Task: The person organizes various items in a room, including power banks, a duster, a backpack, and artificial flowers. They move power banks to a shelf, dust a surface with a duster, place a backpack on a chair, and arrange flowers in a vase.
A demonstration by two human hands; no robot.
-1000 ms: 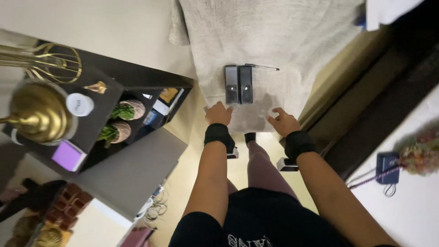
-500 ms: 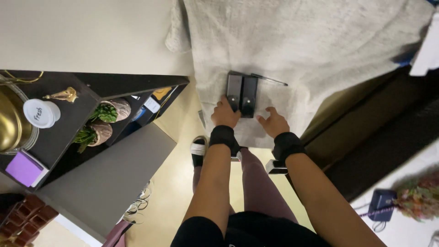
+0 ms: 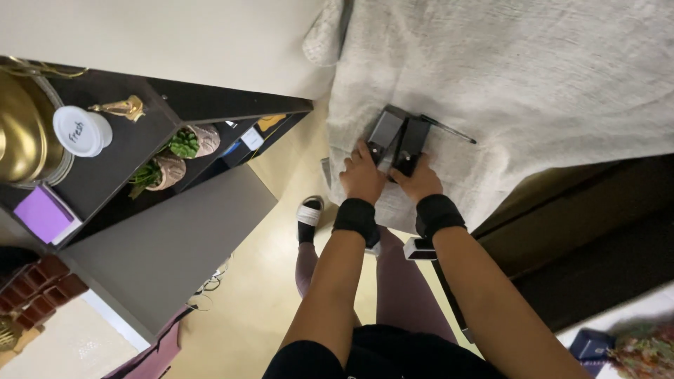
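As both arms reach forward, left hand, right hand, touching dark devices.

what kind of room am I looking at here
Probably a bedroom or living room at home: a pale knitted blanket covers a bed or sofa, and a dark shelf unit beside it holds small potted plants and a gold lamp.

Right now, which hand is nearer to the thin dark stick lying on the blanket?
Right. The right hand rests on the right-hand dark case, beside the stick; the left hand sits on the other case, farther off.
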